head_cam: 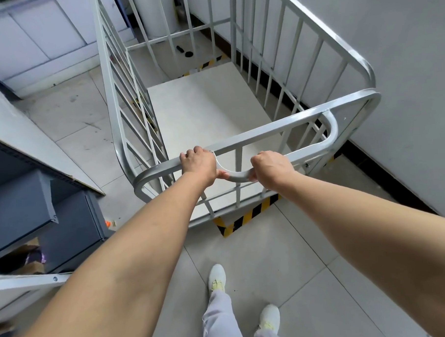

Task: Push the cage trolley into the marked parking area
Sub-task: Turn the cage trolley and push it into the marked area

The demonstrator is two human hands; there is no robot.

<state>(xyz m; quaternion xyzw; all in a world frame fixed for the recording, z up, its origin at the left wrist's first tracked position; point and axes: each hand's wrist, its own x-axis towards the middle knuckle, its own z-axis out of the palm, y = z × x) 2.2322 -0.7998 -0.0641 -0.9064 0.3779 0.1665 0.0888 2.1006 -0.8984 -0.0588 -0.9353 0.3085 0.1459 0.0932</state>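
The grey-painted metal cage trolley with barred sides [238,96] stands on the pale tiled floor [296,254], its right side just beside the white wall [402,58]. Its pale flat deck [208,110] carries no load. Yellow-and-black striped floor tape [244,218] shows under the trolley's near edge and again beyond its far end, so the trolley sits over the taped area. The left hand [198,164] is closed round the curved grey push handle [238,177] at its left end; the right hand [272,167] is closed round the same handle further right. Dark grey metal shelving [39,201] stands to the left. White shoes [217,278] are planted behind the trolley.
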